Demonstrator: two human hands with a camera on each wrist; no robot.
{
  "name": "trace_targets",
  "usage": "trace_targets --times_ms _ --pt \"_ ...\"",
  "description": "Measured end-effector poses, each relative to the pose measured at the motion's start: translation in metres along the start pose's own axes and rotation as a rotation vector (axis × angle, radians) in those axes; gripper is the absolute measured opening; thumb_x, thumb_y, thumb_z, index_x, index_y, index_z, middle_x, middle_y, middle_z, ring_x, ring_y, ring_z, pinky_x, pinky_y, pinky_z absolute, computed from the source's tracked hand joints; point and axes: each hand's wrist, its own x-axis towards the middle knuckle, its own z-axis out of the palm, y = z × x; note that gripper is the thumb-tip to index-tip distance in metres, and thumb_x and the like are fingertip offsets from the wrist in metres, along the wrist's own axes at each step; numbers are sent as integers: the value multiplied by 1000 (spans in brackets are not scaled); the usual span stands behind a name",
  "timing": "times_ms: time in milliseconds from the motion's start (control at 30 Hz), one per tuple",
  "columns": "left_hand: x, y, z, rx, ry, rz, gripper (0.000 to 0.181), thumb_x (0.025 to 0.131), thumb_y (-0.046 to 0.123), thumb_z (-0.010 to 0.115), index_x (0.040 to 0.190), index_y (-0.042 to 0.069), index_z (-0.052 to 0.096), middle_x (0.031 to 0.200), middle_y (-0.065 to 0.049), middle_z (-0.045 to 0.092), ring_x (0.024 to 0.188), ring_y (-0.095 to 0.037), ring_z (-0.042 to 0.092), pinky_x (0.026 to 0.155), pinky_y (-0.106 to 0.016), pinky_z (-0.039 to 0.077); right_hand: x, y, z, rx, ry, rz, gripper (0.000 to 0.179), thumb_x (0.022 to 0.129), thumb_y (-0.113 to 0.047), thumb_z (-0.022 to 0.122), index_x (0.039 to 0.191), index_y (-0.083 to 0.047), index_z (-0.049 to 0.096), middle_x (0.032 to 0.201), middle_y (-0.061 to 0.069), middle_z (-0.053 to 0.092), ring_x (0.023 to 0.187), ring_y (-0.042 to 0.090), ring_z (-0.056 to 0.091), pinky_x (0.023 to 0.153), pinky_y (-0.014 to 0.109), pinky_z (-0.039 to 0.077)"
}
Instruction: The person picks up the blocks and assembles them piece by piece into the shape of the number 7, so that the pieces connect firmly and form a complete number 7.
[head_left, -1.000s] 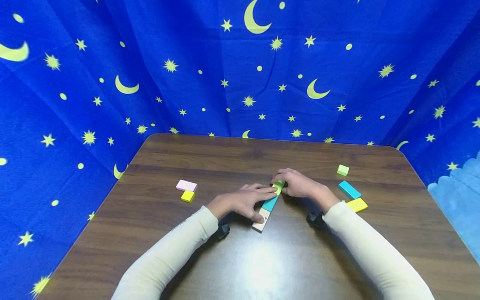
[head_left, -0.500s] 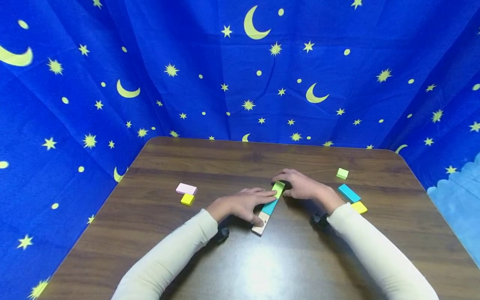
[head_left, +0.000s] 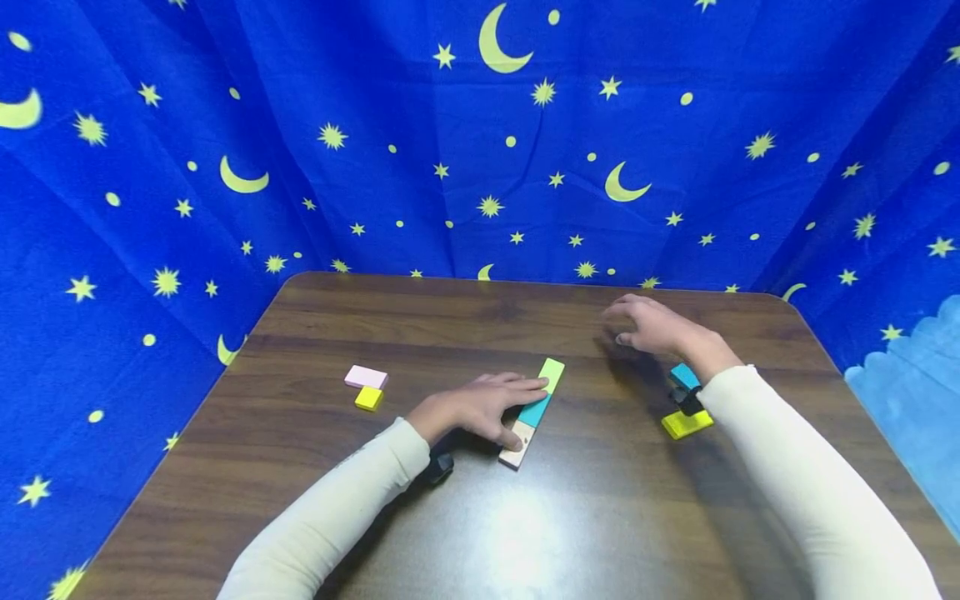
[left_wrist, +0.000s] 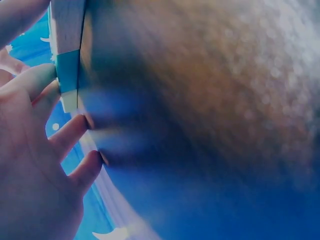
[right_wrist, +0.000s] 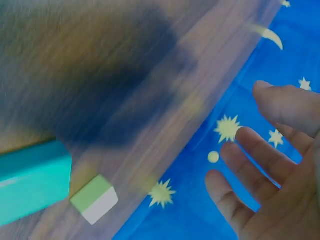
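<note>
Parts of the row of three blocks are covered by the left hand (head_left: 476,408): some of the wood block (head_left: 528,432) is hidden under the thumb, and the edges of the teal block (head_left: 535,412) and the green block (head_left: 555,368) are overlapped by the fingertips. In the left wrist view the wood block is cut off by the upper edge, and the tabletop is badly blurred.

Beyond the right hand's wrist, the blue block (head_left: 684,375) and the yellow block (head_left: 686,425) are partly covered by the black wrist camera (head_left: 686,401). A small light-green block (right_wrist: 95,199) is shown only in the right wrist view.

The row is laid flat at the left hand's fingertips, its long axis slanted away from the person and to the right; the wood end is placed beside the thumb, the green end past the index finger. The left fingers are spread and rested on the row, nothing being gripped. The right hand (head_left: 654,327) is held apart from the row, loosely bent and unloaded. Left of the left hand, a pink block (head_left: 367,377) is touched or nearly touched by a yellow one (head_left: 369,398).
</note>
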Motion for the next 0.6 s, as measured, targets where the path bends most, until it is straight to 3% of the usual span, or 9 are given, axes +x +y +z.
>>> trace_targets --times_ms 367,600 --pt "-1 2 -1 4 -1 0 87 84 42 73 157 27 28 168 13 15 155 -26 19 125 -52 19 -10 23 -6 20 -10 91 45 91 -5 62 136 1 56 145 32 45 135 54 39 112 66 33" --pt "-1 1 -1 8 1 6 87 84 43 72 158 27 28 168 13 15 155 -27 19 125 -52 19 -23 45 -2 28 18 114 42 90 -2 63 131 4 58 137 34 50 130 55 44 110 66 35"
